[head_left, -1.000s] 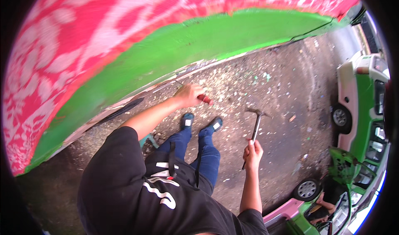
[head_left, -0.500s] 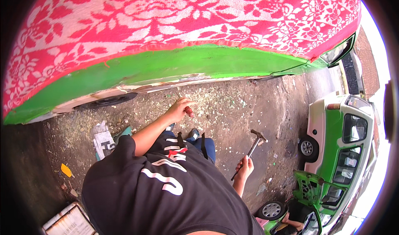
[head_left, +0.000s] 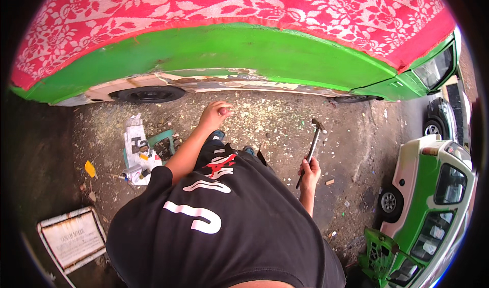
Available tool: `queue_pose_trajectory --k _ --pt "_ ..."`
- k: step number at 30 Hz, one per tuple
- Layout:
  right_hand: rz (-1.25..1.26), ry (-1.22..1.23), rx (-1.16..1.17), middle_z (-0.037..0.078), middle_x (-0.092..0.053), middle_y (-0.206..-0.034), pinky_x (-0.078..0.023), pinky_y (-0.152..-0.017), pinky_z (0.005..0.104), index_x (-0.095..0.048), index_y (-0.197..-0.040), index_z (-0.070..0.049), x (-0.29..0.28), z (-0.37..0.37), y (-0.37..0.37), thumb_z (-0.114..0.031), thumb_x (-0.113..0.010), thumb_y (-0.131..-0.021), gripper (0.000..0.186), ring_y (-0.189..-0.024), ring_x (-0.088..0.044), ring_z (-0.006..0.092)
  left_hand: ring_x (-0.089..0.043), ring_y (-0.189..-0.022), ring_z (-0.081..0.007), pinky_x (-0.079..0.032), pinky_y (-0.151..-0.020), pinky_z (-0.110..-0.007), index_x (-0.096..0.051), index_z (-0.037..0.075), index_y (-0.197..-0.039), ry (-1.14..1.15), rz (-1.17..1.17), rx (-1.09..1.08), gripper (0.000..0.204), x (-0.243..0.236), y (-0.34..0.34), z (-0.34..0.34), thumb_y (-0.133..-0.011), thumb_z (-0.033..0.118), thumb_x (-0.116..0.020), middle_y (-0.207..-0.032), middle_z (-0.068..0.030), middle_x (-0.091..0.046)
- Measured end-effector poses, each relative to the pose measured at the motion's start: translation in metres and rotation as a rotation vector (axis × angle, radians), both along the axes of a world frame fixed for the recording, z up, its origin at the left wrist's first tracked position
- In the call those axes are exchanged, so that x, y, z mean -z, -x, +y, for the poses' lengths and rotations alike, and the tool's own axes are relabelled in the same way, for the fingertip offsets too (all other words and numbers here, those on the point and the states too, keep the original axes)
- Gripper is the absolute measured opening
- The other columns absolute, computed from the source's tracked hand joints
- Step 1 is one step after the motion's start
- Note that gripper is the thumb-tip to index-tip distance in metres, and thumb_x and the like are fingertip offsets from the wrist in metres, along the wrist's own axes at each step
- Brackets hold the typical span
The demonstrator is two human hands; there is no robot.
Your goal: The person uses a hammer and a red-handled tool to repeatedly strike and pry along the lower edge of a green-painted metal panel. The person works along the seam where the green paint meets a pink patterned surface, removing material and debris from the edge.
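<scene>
Head view: now more of chipped green metal van (head_left: 244, 51) showing; left hand (head_left: 213, 118) clamped on rounded red handle (head_left: 223, 111), right hand (head_left: 309, 173) round grey metal hammer (head_left: 315, 142); work apparently paused.

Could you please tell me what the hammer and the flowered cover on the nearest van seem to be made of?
Hammer in the right hand: probably metal; the shaft has a grey shine, while the head looks darker and duller.
Cover: likely soft cloth, matt, with a slightly wavy hem; the fibre cannot be told.

Smooth metal hammer (head_left: 313, 147), rough ground (head_left: 280, 158)
</scene>
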State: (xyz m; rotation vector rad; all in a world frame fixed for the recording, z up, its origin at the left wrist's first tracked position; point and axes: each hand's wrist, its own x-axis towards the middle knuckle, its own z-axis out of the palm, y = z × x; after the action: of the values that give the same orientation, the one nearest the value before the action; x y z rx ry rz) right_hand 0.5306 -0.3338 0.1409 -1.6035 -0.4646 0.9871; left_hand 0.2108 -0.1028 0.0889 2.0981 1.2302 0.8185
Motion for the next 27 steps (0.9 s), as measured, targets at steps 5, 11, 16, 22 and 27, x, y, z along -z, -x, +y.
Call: queue_pose_trajectory --k 5,11,16,22,27 --pt "0.061 0.153 -0.173 -0.006 -0.044 -0.063 -0.031 -0.04 0.0206 -0.06 -0.109 -0.004 0.004 0.013 -0.022 -0.014 -0.057 -0.094 0.019 -0.046 -0.039 0.0024 -0.064 -0.087 -0.0284 -0.05 -0.079 -0.036 -0.069 0.007 -0.095 0.21 -0.077 -0.285 0.022 0.0 0.026 -0.038 -0.08 0.021 -0.074 -0.095 -0.0098 -0.068" --pt "-0.014 0.276 -0.289 -0.007 -0.043 -0.057 -0.029 -0.039 0.0218 -0.063 -0.088 -0.004 0.009 0.039 -0.028 -0.02 -0.063 -0.091 0.017 -0.044 -0.037 0.0023 -0.061 -0.074 -0.0141 -0.049 -0.07 -0.028 -0.063 0.002 -0.095 0.392 -0.218 -0.468 0.016 0.011 0.058 -0.08 -0.087 0.016 -0.067 -0.08 -0.0059 -0.065" --pt "-0.217 0.327 -0.382 -0.004 -0.044 -0.054 -0.033 -0.044 0.028 -0.055 -0.068 -0.004 0.004 0.056 -0.019 -0.028 -0.069 -0.085 0.032 -0.048 -0.041 0.0064 -0.062 -0.076 -0.015 -0.048 -0.072 -0.029 -0.064 0.002 -0.091 0.255 -0.247 -0.588 0.015 0.017 0.065 -0.109 -0.087 0.016 -0.068 -0.084 -0.0083 -0.067" --pt "-0.539 0.309 -0.437 0.003 -0.052 -0.051 -0.039 -0.051 0.0324 -0.063 -0.067 -0.003 0.0 0.07 -0.013 -0.034 -0.071 -0.081 0.036 -0.049 -0.047 0.0117 -0.062 -0.079 -0.0156 -0.048 -0.074 -0.029 -0.065 0.002 -0.093 0.275 -0.304 -0.691 0.016 0.043 0.088 -0.129 -0.087 0.016 -0.068 -0.086 -0.0084 -0.068" --pt "-0.767 0.287 -0.464 0.015 -0.067 -0.097 -0.044 -0.085 0.0385 -0.071 -0.082 -0.005 -0.003 0.069 -0.014 -0.035 -0.07 -0.081 0.03 -0.096 -0.061 0.0261 -0.062 -0.081 -0.0172 -0.048 -0.076 -0.03 -0.065 0.001 -0.091 0.244 -0.314 -0.663 0.015 0.04 0.083 -0.121 -0.086 0.015 -0.068 -0.085 -0.0095 -0.067"
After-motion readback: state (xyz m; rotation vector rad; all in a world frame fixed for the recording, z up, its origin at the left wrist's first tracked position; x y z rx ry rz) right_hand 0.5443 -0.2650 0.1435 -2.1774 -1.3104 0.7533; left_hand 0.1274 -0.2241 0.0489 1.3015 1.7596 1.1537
